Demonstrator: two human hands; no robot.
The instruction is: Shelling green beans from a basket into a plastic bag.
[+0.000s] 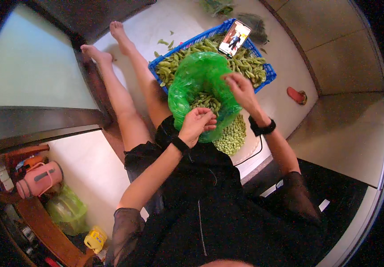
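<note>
My left hand (198,124) is at the near rim of a green plastic bag (197,68), its fingers curled toward the thumb. Whether a small thing lies between those fingertips cannot be made out. My right hand (242,89), slightly blurred, is bent over the bag's right side; its fingertips are too unclear to show a hold. Inside the bag lie green bean pods (207,102). Beyond it, a blue plastic crate (160,75) holds many more plump pods (248,68). Shelled green beans (230,138) are heaped beside the bag, on a pale round surface (253,147).
A lit smartphone (234,39) leans on the crate's far side. Loose pods (171,44) and a dark plastic bag (253,28) lie on the floor beyond. A red slipper (296,95) is at right. Lower left are a pink flask (40,180) and yellow jug (95,239).
</note>
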